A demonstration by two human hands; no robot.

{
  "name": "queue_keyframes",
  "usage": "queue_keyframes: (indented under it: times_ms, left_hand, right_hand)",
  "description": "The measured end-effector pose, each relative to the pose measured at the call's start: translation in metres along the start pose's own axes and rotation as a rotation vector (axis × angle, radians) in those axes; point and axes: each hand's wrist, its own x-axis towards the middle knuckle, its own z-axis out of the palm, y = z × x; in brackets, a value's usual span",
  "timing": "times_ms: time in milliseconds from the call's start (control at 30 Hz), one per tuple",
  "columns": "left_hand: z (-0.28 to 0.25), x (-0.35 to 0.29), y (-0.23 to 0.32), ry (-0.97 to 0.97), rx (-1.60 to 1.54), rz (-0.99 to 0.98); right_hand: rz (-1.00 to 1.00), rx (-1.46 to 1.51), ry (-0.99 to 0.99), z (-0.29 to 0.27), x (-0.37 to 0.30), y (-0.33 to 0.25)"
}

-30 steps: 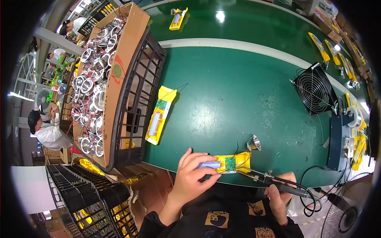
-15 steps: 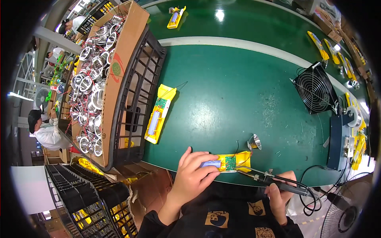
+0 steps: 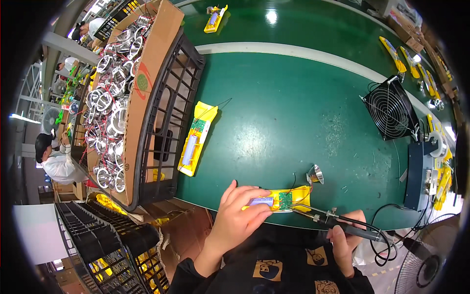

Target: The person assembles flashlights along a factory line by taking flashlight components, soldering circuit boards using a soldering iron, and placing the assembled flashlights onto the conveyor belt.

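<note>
Fingers (image 3: 240, 195) of left hand (image 3: 231, 223) grasp the yellow case (image 3: 302, 196), lower centre of the frame; those of right hand (image 3: 344, 243) grip the soldering iron (image 3: 363, 232). If this iron slips, its tip could perhaps scorch the green board (image 3: 285, 201).

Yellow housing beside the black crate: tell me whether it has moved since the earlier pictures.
No: judged against the black crate, the yellow housing shows no clear shift either way.
</note>
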Motion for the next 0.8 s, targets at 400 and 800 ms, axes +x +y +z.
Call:
queue_keyframes:
  times_ms: [400, 800]
  left_hand:
    - [-0.0023, 0.0034, 0.0039, -0.012, -0.029, -0.035]
    - [-0.0004, 0.0018, 0.0014, -0.028, -0.019, -0.025]
  right_hand:
    - [0.022, 0.094, -0.021, -0.0055, -0.0027, 0.0009]
    - [0.008, 0.058, -0.026, -0.0093, -0.0041, 0.0035]
